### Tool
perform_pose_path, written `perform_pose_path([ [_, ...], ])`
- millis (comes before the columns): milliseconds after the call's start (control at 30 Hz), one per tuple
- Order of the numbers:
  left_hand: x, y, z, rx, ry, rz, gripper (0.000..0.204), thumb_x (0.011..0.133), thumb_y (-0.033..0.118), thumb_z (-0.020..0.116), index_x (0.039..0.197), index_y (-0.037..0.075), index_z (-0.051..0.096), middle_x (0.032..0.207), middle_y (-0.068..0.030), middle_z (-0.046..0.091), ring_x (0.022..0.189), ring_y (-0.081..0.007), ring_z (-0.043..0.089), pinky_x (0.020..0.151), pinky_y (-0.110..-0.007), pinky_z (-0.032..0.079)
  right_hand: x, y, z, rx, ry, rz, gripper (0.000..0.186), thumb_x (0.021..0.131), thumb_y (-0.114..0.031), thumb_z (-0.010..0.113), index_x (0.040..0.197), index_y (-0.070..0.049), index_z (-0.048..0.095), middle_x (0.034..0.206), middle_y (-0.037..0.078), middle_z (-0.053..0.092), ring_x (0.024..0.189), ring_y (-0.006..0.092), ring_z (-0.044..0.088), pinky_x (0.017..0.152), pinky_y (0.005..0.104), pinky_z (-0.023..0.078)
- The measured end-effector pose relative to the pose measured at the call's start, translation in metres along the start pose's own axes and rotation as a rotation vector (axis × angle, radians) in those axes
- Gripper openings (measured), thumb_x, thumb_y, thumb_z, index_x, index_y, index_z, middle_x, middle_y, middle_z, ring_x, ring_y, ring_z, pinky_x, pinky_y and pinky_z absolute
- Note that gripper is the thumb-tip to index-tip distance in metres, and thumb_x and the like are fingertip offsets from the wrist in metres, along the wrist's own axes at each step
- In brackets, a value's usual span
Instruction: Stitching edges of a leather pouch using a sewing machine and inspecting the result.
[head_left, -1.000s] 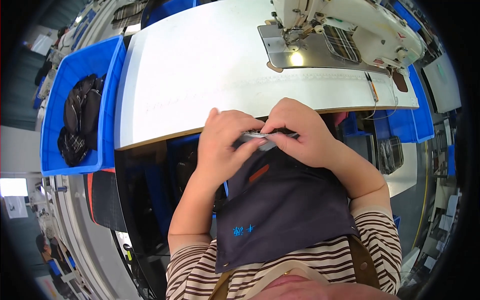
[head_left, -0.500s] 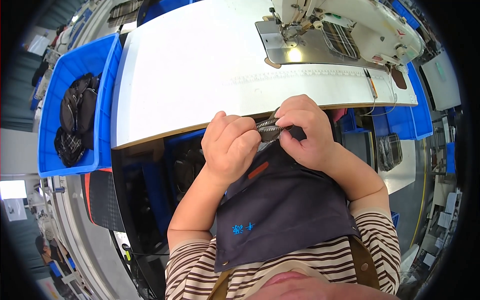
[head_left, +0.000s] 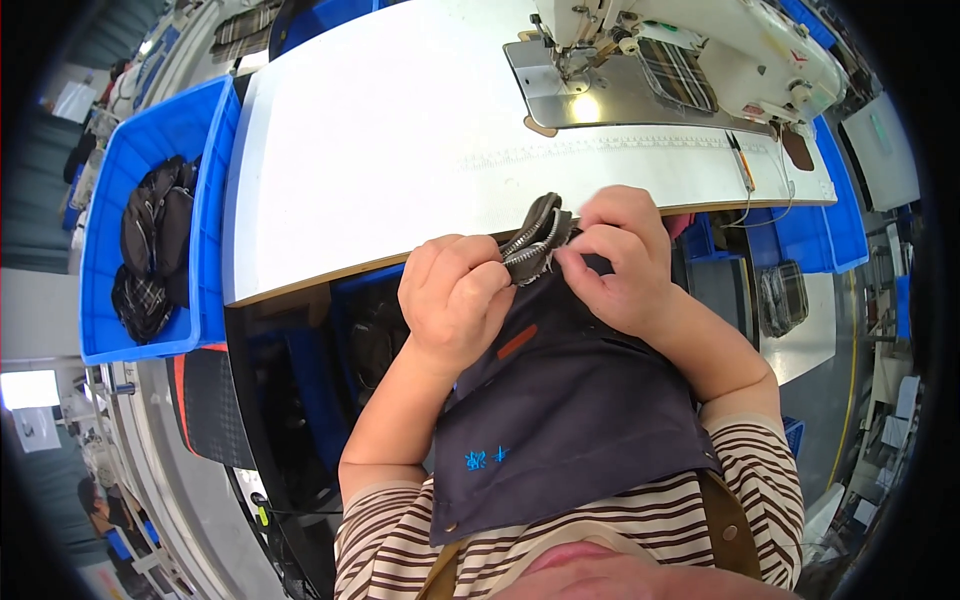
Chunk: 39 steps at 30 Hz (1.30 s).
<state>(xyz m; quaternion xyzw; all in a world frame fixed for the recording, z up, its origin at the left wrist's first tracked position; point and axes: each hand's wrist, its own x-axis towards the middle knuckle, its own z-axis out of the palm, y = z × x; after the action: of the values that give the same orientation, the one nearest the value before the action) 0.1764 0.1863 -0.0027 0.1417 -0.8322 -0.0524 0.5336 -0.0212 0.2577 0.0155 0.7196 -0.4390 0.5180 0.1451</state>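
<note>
A small dark brown pouch (head_left: 530, 242) with a silver-toothed zipper hangs between my hands, just off the front edge of the white table. My left hand (head_left: 452, 300) is closed around its left end, fingers curled over the fabric. At the right end, my right hand (head_left: 625, 255) has its thumb and bent fingers pinched at the ragged edge of the cloth. That hand is slightly blurred, and its fingertips partly hide the edge. The zipper's two rows of teeth lie apart near the middle, and the pouch's far side sticks up.
The white table (head_left: 370, 130) carries a sewing machine (head_left: 720, 65) at the far right, with plaid fabric (head_left: 677, 75) beside its needle area. Orange-handled snips (head_left: 741, 162) lie near the right front edge. At left, a blue bin (head_left: 215, 220) holds dark pouches.
The pouch has tipped up, its far side rising above my fingers so more of the zipper shows. My right hand has shifted slightly right, its fingers changing position at the edge.
</note>
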Motion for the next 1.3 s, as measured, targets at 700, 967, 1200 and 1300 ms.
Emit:
perform_pose_path([
  [700,-0.031,0.018,0.02,-0.982,-0.081,-0.939,0.023,0.105,0.024,0.058,0.092,0.007,0.053,0.084,-0.0008,0.056,0.072,-0.0072,0.05,0.065,-0.023,0.042,0.003,0.001,-0.012,0.709,-0.562,0.732,0.008,0.1,-0.012,0.061,0.101,-0.004,0.059,0.084,0.004,0.061,0.078,0.0122,0.058,0.071,0.0295,0.048],
  [967,0.032,0.014,-0.005,-1.13,-0.051,-1.075,0.021,0.108,0.017,0.057,0.09,0.006,0.058,0.077,-0.0004,0.061,0.067,-0.0071,0.055,0.064,-0.022,0.046,0.065,0.004,-0.018,0.446,-0.589,0.318,0.01,0.096,-0.013,0.066,0.098,-0.004,0.061,0.085,0.012,0.062,0.075,0.0293,0.061,0.069,0.0373,0.049],
  [1200,0.051,-0.009,0.007,-0.967,0.237,-0.782,0.016,0.109,0.016,0.056,0.098,0.004,0.057,0.087,-0.0052,0.067,0.077,-0.0108,0.063,0.075,-0.028,0.053,0.086,0.024,0.007,0.839,-0.443,0.672,0.012,0.104,-0.013,0.059,0.105,-0.001,0.063,0.094,0.001,0.064,0.084,0.0093,0.056,0.078,0.0269,0.048],
  [1300,0.049,-0.016,0.009,-0.969,0.321,-0.776,0.017,0.108,0.017,0.057,0.098,0.004,0.057,0.087,-0.0055,0.067,0.077,-0.0112,0.063,0.075,-0.028,0.053,0.074,0.031,0.013,0.834,-0.431,0.687,0.013,0.106,-0.012,0.057,0.105,-0.001,0.063,0.099,0.002,0.064,0.088,0.0086,0.056,0.082,0.0258,0.047],
])
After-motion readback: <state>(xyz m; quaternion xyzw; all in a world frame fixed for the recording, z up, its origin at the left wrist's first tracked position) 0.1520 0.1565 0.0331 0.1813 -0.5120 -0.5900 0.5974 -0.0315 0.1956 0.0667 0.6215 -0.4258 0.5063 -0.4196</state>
